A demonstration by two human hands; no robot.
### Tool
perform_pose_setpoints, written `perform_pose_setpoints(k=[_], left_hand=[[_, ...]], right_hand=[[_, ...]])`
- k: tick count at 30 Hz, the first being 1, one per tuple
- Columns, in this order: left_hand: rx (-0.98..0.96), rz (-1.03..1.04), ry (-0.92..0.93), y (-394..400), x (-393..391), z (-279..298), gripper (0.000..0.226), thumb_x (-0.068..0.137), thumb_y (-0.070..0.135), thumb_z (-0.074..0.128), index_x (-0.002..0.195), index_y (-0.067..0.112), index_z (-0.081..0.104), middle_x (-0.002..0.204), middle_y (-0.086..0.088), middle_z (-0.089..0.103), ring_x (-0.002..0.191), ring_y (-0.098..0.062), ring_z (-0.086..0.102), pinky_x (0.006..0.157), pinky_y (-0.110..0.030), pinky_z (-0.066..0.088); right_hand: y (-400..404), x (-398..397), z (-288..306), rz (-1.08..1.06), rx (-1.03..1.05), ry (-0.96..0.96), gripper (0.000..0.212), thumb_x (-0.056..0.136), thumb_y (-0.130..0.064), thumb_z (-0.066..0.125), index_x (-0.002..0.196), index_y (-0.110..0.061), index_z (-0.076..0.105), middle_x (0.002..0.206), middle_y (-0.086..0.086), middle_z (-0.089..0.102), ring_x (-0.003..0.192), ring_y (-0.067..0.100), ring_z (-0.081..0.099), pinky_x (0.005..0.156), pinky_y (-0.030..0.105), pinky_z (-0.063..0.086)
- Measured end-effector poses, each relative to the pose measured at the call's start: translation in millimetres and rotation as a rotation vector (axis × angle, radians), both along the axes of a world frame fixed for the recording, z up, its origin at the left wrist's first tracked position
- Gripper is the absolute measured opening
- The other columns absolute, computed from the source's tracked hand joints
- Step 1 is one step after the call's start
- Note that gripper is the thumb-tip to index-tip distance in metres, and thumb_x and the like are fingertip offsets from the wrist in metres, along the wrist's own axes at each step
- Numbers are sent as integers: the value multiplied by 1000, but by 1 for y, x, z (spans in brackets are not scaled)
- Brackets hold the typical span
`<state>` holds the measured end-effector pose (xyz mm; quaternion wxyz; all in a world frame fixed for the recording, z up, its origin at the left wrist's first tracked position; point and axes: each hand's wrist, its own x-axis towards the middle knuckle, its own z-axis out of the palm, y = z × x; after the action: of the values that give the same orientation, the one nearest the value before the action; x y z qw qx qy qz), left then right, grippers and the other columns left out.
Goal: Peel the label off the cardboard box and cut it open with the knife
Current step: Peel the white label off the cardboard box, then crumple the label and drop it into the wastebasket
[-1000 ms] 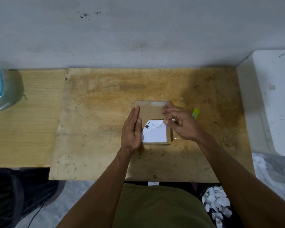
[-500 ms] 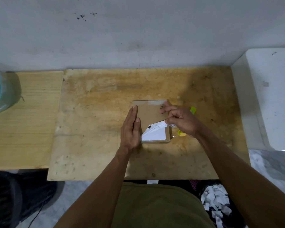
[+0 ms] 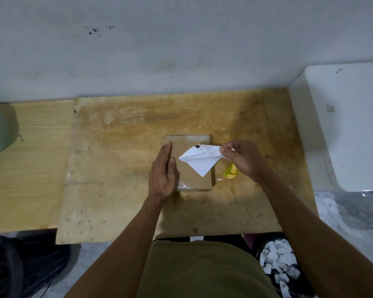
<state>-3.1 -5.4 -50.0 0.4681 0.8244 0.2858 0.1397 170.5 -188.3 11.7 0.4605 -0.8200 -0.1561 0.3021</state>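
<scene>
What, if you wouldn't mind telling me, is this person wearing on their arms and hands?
Nothing shows on either. The left hand and right hand are bare: no gloves, rings, watch or bands visible. Both forearms are uncovered up to the frame edge, with no sleeves in view. An olive-green garment covers the torso.

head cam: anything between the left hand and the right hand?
Yes. The cardboard box lies between them, with the peeled white label lifted over it. Left hand rests flat on the box's left edge; right hand pinches the label.
</scene>
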Motion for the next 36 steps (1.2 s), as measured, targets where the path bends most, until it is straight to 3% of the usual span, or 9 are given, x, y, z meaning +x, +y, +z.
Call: perform_pose_setpoints(k=[5, 9, 15, 19, 23, 25, 29, 32, 36], left_hand=[[-13, -21, 59, 7, -1, 1, 51, 103, 32, 37, 151, 15, 39, 157, 2, 39, 150, -13, 24, 120, -37, 26], [-58, 23, 58, 13, 1, 12, 50, 103, 35, 35, 145, 13, 50, 153, -1, 45, 147, -7, 24, 119, -34, 26], [130, -190, 239, 32, 0, -6, 56, 97, 61, 36, 145, 34, 44, 123, -15, 61, 115, -39, 56, 90, -49, 50], [80, -108, 194, 23, 2, 10, 60, 96, 53, 31, 144, 22, 50, 142, -14, 56, 144, -29, 36, 109, -45, 40], [-27, 99, -34, 14, 5, 58, 49, 100, 41, 40, 136, 12, 58, 146, -7, 52, 142, -20, 39, 114, -24, 30], [86, -16, -147, 12, 8, 86, 47, 99, 39, 50, 138, 14, 56, 148, -3, 51, 141, -16, 40, 113, -19, 28], [387, -360, -162, 1, 22, 116, 47, 95, 40, 57, 134, 15, 61, 139, 0, 59, 137, -22, 44, 110, -41, 38], [402, -409, -115, -15, 17, 127, 41, 96, 44, 56, 128, 20, 66, 125, 5, 68, 128, -20, 50, 98, -49, 46], [354, -465, -182, -44, -1, 140, 25, 94, 36, 63, 110, 19, 74, 105, 6, 73, 106, -17, 57, 86, -37, 47]], right_hand=[[6, -11, 15, -43, -49, -173, 32, 87, -24, 71, 58, -31, 59, 62, -14, 64, 59, -5, 55, 60, 20, 41], [10, -20, 27, -91, -37, -156, 35, 86, -22, 71, 55, -26, 56, 52, -15, 55, 53, 1, 45, 53, 16, 35], [17, -26, 34, -325, 84, 203, 26, 87, -17, 67, 61, -16, 64, 69, 5, 56, 73, 17, 55, 63, 31, 52], [14, -29, 39, -366, 46, 115, 25, 86, -23, 67, 64, -10, 63, 68, 5, 58, 70, 16, 55, 64, 36, 52], [9, -31, 50, -329, 29, -28, 28, 78, -37, 66, 69, -10, 65, 63, 2, 55, 62, 14, 48, 63, 47, 52], [8, -34, 58, -303, 35, -81, 21, 78, -35, 66, 66, -18, 67, 59, -3, 55, 59, 13, 48, 65, 51, 54], [-1, -46, 76, -237, 101, -119, 20, 83, -29, 68, 66, -18, 67, 62, -6, 60, 62, 11, 51, 66, 51, 54], [-21, -61, 88, -209, 120, -159, 21, 86, -27, 68, 69, -15, 65, 64, -13, 64, 63, 7, 53, 65, 43, 51], [-58, -85, 99, -222, 64, -309, 12, 82, -32, 68, 85, -21, 67, 75, -9, 70, 68, 8, 60, 68, 32, 49]])
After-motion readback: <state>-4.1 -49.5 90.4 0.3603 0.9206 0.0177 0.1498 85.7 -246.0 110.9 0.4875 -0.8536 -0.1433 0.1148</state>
